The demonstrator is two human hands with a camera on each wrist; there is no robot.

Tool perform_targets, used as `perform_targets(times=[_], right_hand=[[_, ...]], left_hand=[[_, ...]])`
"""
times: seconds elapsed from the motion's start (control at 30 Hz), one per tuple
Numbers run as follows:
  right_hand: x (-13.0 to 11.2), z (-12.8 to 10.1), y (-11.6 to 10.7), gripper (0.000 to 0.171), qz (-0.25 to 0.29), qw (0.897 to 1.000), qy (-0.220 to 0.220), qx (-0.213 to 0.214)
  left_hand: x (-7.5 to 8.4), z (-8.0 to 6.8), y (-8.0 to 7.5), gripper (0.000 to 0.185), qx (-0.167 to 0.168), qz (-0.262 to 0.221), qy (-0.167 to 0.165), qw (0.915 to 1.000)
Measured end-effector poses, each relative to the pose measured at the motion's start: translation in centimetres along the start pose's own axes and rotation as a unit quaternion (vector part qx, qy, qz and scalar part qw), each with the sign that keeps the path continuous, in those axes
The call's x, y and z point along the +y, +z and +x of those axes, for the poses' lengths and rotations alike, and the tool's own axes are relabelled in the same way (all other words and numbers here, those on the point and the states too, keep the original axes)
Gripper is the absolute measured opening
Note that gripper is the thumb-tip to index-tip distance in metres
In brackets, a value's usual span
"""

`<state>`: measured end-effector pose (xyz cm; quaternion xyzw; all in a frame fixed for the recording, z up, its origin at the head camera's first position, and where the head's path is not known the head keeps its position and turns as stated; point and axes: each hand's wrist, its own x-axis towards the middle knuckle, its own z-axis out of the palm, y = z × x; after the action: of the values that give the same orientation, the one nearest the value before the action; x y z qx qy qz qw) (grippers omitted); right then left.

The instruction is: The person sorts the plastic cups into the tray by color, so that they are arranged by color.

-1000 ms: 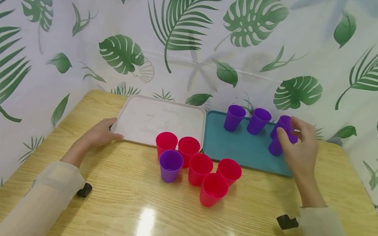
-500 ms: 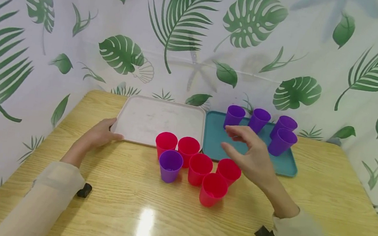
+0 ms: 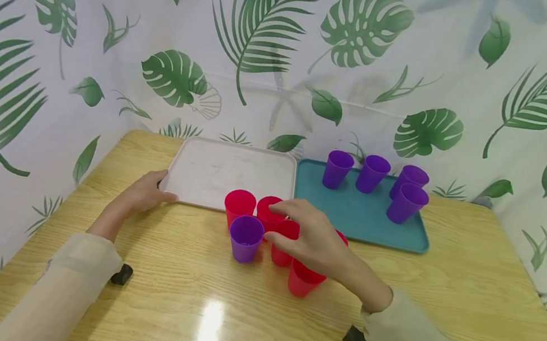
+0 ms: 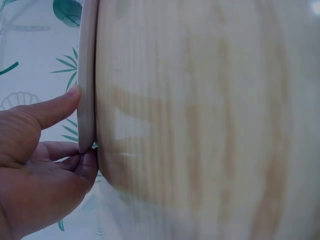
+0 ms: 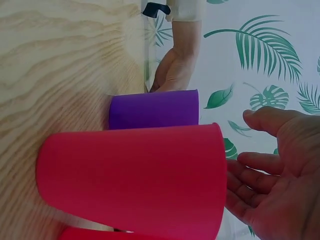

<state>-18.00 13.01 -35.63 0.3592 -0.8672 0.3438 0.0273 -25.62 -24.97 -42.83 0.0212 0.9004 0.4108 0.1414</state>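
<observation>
My left hand [image 3: 148,193] holds the white tray [image 3: 232,172] at its near left corner. In the left wrist view, the thumb touches the tray's rim [image 4: 87,75] and the fingers curl at its corner. My right hand [image 3: 314,237] is over the red cups, its thumb and fingers spread apart with nothing between them. Its fingertips point toward a purple cup [image 3: 246,240] that stands in front of a red cup [image 3: 239,206]. Partly hidden behind the right hand are several more red cups. A red cup [image 5: 135,180] fills much of the right wrist view, the purple cup beyond it.
A teal tray [image 3: 349,221] lies against the white tray's right side, with several purple cups upright along its back and right end. The wooden table [image 3: 147,302] carries both trays. A leaf-patterned cloth [image 3: 278,36] hangs behind the table.
My right hand has left the purple cup at the teal tray's right end and swept left over the red cups. The left hand has stayed at the white tray.
</observation>
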Motion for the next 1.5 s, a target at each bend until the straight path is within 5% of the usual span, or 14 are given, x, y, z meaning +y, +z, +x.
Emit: perform_targets(times=[0.57,1.03,1.5], right_hand=[[0.0,0.4,1.6,0.047,-0.066,0.997,0.005,-0.051],[-0.2,0.5,2.4,0.047,-0.103,0.993,0.011,-0.052],[-0.8,0.3,2.6,0.042,-0.108,0.992,-0.043,-0.049]], left_hand=[[0.3,-0.2,-0.1,0.079,0.001,0.001,0.001,1.0],[0.1,-0.1,0.0,0.08,0.001,0.001,0.005,1.0],[0.1,-0.1,0.1,0.08,0.003,0.004,0.004,1.0]])
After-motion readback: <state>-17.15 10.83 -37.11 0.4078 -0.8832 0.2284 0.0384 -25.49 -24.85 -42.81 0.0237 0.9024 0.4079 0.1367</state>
